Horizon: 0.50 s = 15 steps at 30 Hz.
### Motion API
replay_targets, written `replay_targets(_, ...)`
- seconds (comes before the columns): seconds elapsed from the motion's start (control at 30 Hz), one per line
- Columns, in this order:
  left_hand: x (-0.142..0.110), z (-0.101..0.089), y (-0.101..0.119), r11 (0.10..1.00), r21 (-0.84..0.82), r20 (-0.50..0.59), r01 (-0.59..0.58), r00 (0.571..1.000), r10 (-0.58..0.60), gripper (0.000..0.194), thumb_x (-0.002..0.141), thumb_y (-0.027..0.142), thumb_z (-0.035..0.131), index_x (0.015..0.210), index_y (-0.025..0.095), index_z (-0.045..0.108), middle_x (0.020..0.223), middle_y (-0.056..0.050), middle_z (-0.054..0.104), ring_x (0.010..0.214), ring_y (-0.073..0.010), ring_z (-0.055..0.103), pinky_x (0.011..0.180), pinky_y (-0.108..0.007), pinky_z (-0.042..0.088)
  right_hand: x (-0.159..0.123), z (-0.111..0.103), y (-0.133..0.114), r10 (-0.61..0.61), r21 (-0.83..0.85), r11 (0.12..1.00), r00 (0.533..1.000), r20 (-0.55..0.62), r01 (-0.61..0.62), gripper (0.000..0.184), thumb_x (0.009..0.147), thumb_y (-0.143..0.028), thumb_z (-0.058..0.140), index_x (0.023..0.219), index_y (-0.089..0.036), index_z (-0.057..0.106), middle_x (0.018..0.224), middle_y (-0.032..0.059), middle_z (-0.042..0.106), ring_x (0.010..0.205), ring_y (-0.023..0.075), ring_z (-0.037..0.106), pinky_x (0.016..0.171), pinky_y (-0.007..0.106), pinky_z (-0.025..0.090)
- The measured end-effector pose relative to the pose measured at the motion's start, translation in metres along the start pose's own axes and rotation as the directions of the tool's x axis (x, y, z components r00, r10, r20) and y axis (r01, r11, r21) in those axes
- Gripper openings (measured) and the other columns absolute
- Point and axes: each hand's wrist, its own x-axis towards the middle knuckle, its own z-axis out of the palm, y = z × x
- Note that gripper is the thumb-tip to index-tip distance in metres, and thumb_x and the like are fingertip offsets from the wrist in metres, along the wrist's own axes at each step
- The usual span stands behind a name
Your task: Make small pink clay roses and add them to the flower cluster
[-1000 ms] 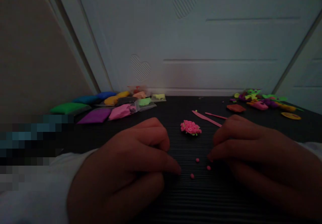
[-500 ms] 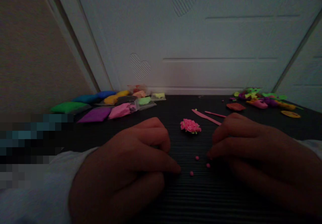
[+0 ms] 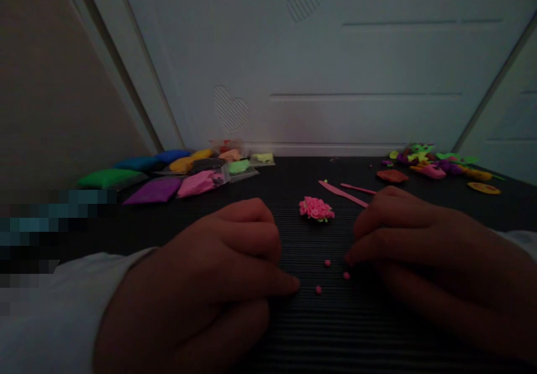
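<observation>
Three small pink clay balls, one at the near left (image 3: 318,290), one behind it (image 3: 328,263) and one to the right (image 3: 346,276), lie on the dark table between my hands. My left hand (image 3: 201,279) rests left of them, index finger stretched out with its tip on the tabletop, other fingers curled, holding nothing visible. My right hand (image 3: 428,256) lies to the right, index fingertip down just beside the right ball, thumb apart and in shadow. What lies under that fingertip is hidden. Beyond the balls sits a pink clay flower cluster (image 3: 316,209) with green bits.
Pink modelling tools (image 3: 342,193) lie behind my right hand. Bags of coloured clay, such as a purple one (image 3: 154,190) and a green one (image 3: 111,178), are at the back left. A red-brown piece (image 3: 392,176) and colourful clay shapes (image 3: 434,171) lie at the back right.
The view has shifted slightly. My left hand has drawn a little to the left; the right hand and the balls stay almost in place.
</observation>
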Motion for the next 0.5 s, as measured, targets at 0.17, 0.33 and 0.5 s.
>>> replay_targets(0.17, -0.0038, 0.0022, -0.0020, 1.000, 0.002, 0.021, 0.005, 1.000, -0.005, 0.020, 0.084, 0.009, 0.053, 0.078, 0.026, 0.063, 0.071, 0.000, 0.063, 0.070, -0.0208, 0.056, 0.066, -0.040, 0.044, 0.0003, 0.0003, 0.0006, -0.007, 0.003, 1.000, 1.000, -0.001, 0.007, 0.032, 0.088, -0.007, 0.048, 0.098, -0.024, 0.073, 0.093, -0.0048, 0.067, 0.082, 0.0109, 0.060, 0.074, 0.033, 0.040)
replay_targets(0.33, -0.0070, 0.0030, -0.0016, 0.997, 0.080, 0.020, 0.020, 1.000, -0.022, 0.019, 0.084, 0.011, 0.053, 0.077, 0.027, 0.060, 0.071, 0.000, 0.064, 0.072, -0.0225, 0.057, 0.069, -0.042, 0.045, -0.0005, 0.0013, 0.0016, -0.004, 0.000, 1.000, 1.000, -0.017, 0.004, 0.033, 0.088, -0.007, 0.047, 0.098, -0.024, 0.073, 0.093, -0.0044, 0.067, 0.082, 0.0115, 0.061, 0.076, 0.033, 0.040)
replay_targets(0.5, -0.0063, 0.0061, 0.0011, 0.986, 0.164, 0.004, -0.007, 1.000, 0.007, 0.018, 0.082, 0.011, 0.054, 0.078, 0.027, 0.060, 0.071, -0.001, 0.064, 0.073, -0.0232, 0.057, 0.067, -0.041, 0.047, -0.0006, 0.0014, 0.0007, 0.001, -0.004, 1.000, 1.000, -0.011, -0.001, 0.032, 0.089, -0.008, 0.047, 0.097, -0.025, 0.073, 0.092, -0.0059, 0.067, 0.080, 0.0105, 0.060, 0.080, 0.034, 0.040)
